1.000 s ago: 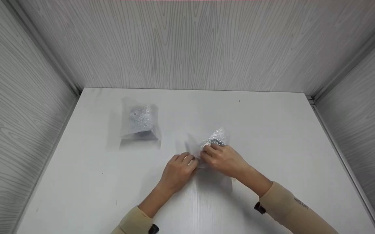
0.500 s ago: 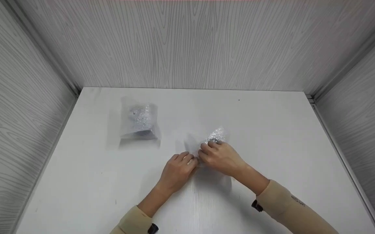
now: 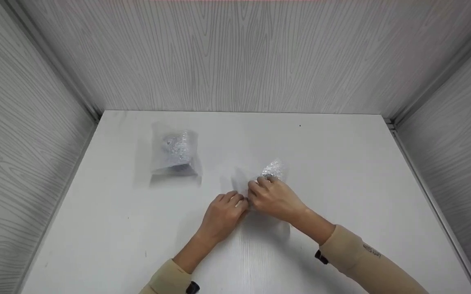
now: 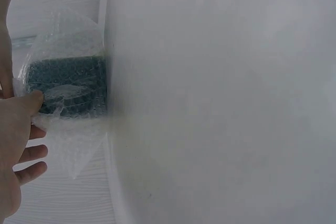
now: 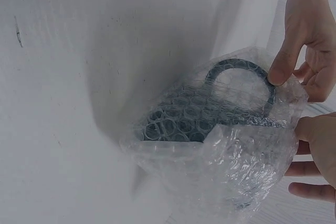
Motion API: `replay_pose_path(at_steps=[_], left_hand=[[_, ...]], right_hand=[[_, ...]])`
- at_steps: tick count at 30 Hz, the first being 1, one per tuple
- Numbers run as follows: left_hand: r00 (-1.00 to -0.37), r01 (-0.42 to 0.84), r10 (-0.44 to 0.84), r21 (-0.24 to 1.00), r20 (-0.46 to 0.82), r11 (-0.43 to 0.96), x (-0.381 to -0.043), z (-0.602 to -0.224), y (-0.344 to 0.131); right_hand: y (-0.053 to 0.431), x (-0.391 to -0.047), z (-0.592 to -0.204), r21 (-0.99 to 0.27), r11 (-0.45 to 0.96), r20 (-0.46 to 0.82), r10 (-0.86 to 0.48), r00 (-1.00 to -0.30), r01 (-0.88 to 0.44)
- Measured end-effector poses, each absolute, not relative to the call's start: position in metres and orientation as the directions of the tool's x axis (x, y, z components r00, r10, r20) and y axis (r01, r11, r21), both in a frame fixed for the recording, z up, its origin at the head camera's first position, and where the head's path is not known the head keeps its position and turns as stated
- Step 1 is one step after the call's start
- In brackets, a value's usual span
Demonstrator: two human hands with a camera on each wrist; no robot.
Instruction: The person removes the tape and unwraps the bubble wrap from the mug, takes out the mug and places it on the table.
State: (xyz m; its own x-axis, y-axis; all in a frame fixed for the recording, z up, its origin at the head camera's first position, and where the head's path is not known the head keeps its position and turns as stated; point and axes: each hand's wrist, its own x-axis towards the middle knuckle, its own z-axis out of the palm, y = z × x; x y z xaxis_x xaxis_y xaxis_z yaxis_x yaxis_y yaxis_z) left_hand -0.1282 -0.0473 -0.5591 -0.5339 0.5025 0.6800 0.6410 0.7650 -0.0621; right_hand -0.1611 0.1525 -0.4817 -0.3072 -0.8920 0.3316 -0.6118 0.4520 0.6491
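Note:
In the head view a clear bubble-wrap bag (image 3: 274, 168) stands at the middle of the table, partly hidden behind the hands. Inside it, the right wrist view shows a dark, mug-like item (image 5: 191, 111) with a round loop handle. My left hand (image 3: 223, 216) pinches the bag's near left edge, its thumb (image 4: 32, 100) pressed on the film by the dark item. The right hand (image 3: 276, 200) holds the bag's upper edge between thumb and fingers, close beside the left. Some of its fingers (image 5: 312, 190) extend behind the film.
A second bubble-wrapped package (image 3: 176, 149) rests at the back left of the white table (image 3: 96, 228). Pale wood-grain panels (image 3: 235, 57) enclose the table at the back and on both sides.
My right hand has shifted slightly left along the bag, closer to the left hand. The left hand and the package at the back left stay where they were.

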Motion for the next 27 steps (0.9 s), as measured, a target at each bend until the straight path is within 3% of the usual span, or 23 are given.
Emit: replay_pose_path(at_steps=[5,15,27], left_hand=[[-0.545,0.637,0.505,-0.061,0.669,0.769,-0.127,-0.558,-0.048],[-0.561,0.622,0.511,-0.075,0.651,0.779,-0.126,-0.557,-0.047],[-0.564,0.632,0.513,-0.061,0.647,0.773,-0.128,-0.558,-0.047]], right_hand=[[0.150,-0.162,-0.483,0.644,0.459,0.336,-0.888,-0.313,-0.612],[0.150,-0.171,-0.491,0.619,0.462,0.397,-0.882,-0.255,-0.635],[0.154,-0.173,-0.496,0.591,0.468,0.397,-0.878,-0.268,-0.656]])
